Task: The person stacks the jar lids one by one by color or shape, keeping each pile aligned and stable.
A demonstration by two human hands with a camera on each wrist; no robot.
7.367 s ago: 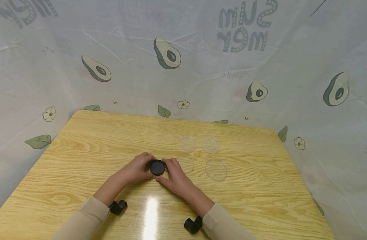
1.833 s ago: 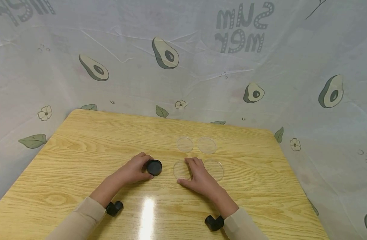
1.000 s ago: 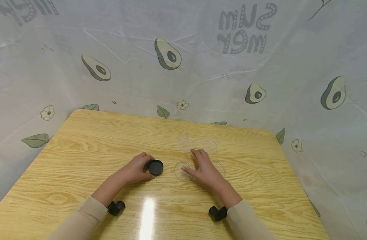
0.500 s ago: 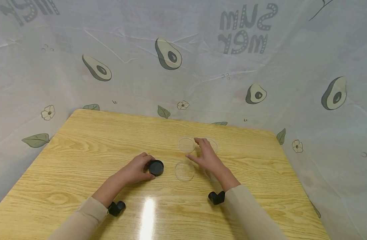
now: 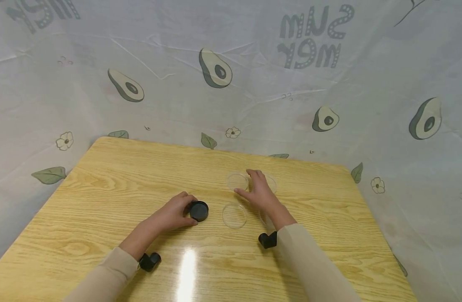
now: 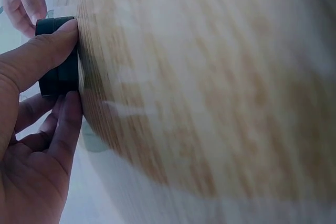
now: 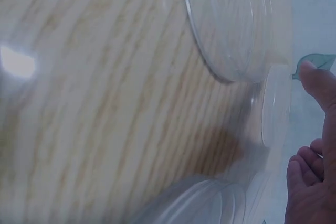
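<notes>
Gripping the black tub (image 5: 199, 211) from opposite sides, left hand (image 5: 177, 214) has it resting on the table (image 5: 140, 184), left of the near-left dish (image 5: 234, 215) and apart from it. Right hand (image 5: 262, 193) relaxed, thumb and fingers spread, nothing held; it is at the far-left dish (image 5: 236, 181), contact cannot be told. Judgement: clear walls likely slip, so pinch low on opposite sides, lift straight. Far-right dish (image 5: 271, 184) is partly behind the hand; near-right dish (image 5: 265, 220) partly hidden by the right forearm (image 5: 283, 216). Far table edge near the back pair; most room for moving lies left and right
</notes>
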